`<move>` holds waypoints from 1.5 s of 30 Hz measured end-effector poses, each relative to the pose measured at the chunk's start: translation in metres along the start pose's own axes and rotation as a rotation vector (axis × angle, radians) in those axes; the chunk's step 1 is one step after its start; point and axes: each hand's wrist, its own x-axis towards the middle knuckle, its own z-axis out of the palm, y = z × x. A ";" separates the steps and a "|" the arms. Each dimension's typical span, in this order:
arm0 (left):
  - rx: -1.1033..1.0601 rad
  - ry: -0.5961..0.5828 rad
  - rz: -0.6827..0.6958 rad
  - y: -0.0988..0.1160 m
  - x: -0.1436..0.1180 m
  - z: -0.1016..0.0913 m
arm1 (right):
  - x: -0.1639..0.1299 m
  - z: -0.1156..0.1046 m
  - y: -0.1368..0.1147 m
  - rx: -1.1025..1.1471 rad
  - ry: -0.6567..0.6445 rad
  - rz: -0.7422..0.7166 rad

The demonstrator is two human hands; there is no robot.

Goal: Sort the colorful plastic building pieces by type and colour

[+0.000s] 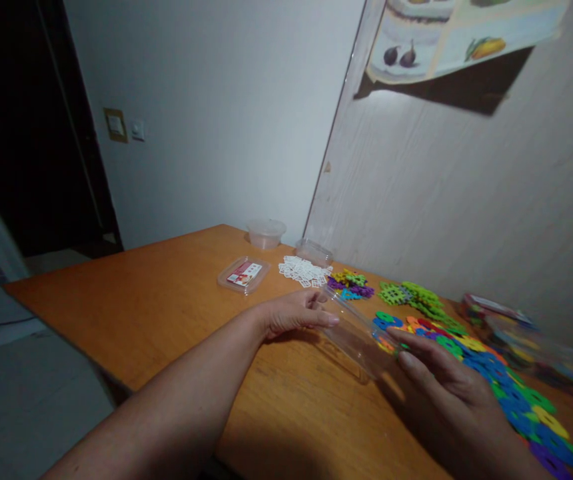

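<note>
A see-through plastic container (349,332) is tilted just over the table, between my two hands. My left hand (296,315) is closed on its left end, with the thumb lying along the near side. At the right end, my right hand (449,373) pinches the rim between thumb and fingers. A little green shows by those fingertips; I cannot tell whether it is inside the container or behind it. Beyond and right of my right hand spreads a pile of colourful flat plastic discs (484,363).
Behind my hands lie white lattice pieces (305,271), purple and yellow pieces (350,285) and green pieces (419,298). A labelled lid (244,275), a round tub (266,233) and a clear box (314,253) stand farther back. A blurred bag (541,343) rests against the wall.
</note>
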 end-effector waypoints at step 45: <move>1.817 0.359 0.836 -0.006 -0.008 0.081 | 0.008 -0.008 -0.024 -0.200 0.063 -0.194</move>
